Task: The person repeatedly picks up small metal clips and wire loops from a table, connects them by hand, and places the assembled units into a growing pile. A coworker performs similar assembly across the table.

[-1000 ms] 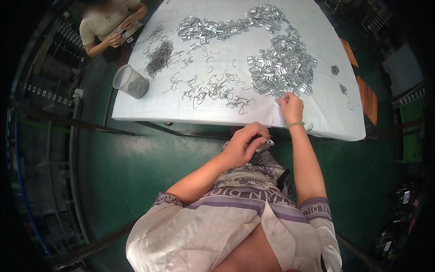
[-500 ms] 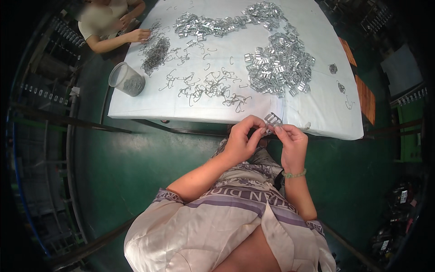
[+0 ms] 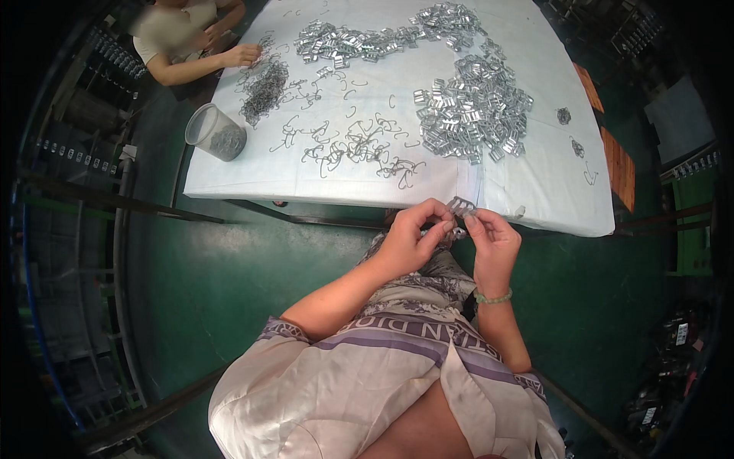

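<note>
Admittedly, I see the slotted metal piece (image 3: 462, 204) only partly, since fingertips cover its lower end by the table's (image 3: 367, 84) near edge. The right hand (image 3: 495, 241) pinches it; the left hand (image 3: 419, 236) is clamped on a small shiny part (image 3: 459, 233) whose shape I can't make out. Silver pieces (image 3: 478, 115) and wire hooks (image 3: 359, 145) litter the white cover. I see green floor (image 3: 206, 275) below; the upper edge cuts off a co-worker (image 3: 180, 38).

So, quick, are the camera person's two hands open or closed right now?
Left hand: closed, pinching a small shiny metal piece; its shape is unclear.
Right hand: closed, fingertips holding a slotted silver clip.
</note>
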Demonstrator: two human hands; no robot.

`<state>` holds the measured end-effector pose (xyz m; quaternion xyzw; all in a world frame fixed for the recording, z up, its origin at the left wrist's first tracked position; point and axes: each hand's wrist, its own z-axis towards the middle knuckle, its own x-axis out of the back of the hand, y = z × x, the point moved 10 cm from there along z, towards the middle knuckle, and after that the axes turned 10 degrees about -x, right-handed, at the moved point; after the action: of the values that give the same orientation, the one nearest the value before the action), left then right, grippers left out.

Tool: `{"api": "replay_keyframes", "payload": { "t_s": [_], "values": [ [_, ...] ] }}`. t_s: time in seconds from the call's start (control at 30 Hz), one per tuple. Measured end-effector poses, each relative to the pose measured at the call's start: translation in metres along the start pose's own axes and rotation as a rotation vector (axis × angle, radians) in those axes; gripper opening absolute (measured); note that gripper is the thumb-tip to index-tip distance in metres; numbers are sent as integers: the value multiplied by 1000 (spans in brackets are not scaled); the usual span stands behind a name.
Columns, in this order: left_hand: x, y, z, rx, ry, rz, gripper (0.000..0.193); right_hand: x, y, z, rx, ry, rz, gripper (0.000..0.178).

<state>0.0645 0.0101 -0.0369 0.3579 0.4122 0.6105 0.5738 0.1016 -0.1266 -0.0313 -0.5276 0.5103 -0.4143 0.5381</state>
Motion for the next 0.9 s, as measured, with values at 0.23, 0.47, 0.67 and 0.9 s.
{"api": "replay_keyframes", "payload": {
  "t_s": [0.23,0.47,0.67,0.9],
  "values": [
    [7,-17,-8,224,-66,-180,9,-5,6,-6,16,-83,57,12],
    [144,-29,9,150,266,424,11,9,21,-12,65,-160,36,9],
    [295,-38,6,352,532,1107,14,18,12,-17,73,-133,11,9],
    [320,-67,30,396,271,1485,14,23,8,-18,68,-98,79,8]
  ]
}}
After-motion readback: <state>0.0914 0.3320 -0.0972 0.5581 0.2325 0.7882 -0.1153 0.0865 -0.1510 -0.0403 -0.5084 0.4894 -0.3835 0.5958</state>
